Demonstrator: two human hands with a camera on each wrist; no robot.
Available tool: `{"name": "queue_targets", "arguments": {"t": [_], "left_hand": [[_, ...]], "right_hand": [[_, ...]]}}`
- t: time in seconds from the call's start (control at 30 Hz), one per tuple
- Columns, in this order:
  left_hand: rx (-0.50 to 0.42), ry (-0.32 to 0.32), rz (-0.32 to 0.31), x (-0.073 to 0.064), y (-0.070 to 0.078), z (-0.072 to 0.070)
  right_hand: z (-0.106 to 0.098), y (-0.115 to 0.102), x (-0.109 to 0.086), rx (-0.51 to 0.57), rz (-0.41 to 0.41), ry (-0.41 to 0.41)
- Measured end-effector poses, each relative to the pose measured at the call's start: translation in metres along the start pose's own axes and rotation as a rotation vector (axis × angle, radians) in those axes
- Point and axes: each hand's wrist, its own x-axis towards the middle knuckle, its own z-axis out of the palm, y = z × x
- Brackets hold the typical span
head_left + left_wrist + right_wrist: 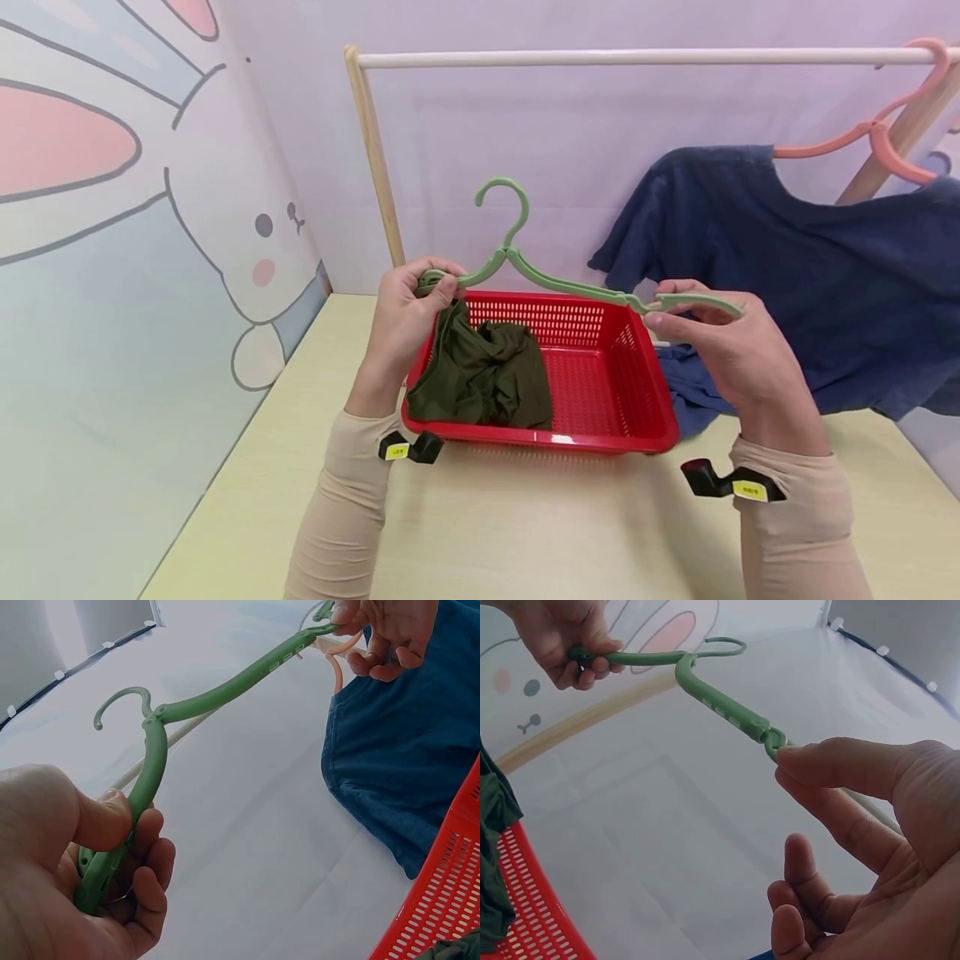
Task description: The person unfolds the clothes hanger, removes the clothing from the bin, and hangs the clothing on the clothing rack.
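Held up above the basket is a green folding clothes hanger (570, 287), its hook pointing upward. My left hand (412, 312) grips one arm of it, fingers curled round the plastic, as the left wrist view shows on the hanger (225, 690). The thumb and forefinger of my right hand (720, 333) pinch the jointed tip of the other arm, whose end section lies across that hand. In the right wrist view the other fingers of this right hand (855, 825) hang off the hanger (720, 701). Below, a crumpled dark green garment (487, 375) lies in the left of the red basket (600, 375).
A rack with a white rail (645, 57) and wooden posts (375, 158) stands behind the basket. On its right, a navy T-shirt (795, 250) hangs from a pink hanger (825, 148). Blue cloth (693, 387) lies beside the basket on the pale table (525, 533). A rabbit-patterned wall (112, 333) bounds the left.
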Motion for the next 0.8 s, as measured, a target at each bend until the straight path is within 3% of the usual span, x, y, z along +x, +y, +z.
{"name": "queue_targets", "arguments": {"t": [0.3, 0.47, 0.6, 0.8], "left_hand": [[0.007, 0.006, 0.015, 0.0008, -0.0008, -0.0007], [0.007, 0.018, 0.027, 0.001, -0.0009, 0.0018], [-0.002, 0.028, 0.018, 0.0008, 0.0, 0.0055], [-0.027, 0.041, -0.001, 0.0007, 0.0, 0.0066]], "right_hand": [[0.0003, -0.0011, 0.0008, -0.04, 0.017, -0.026], [0.0015, -0.0011, 0.0012, -0.077, -0.001, 0.009], [0.0046, -0.0002, 0.0018, -0.001, -0.031, 0.021], [0.0088, 0.0004, 0.0025, 0.096, -0.064, -0.023]]}}
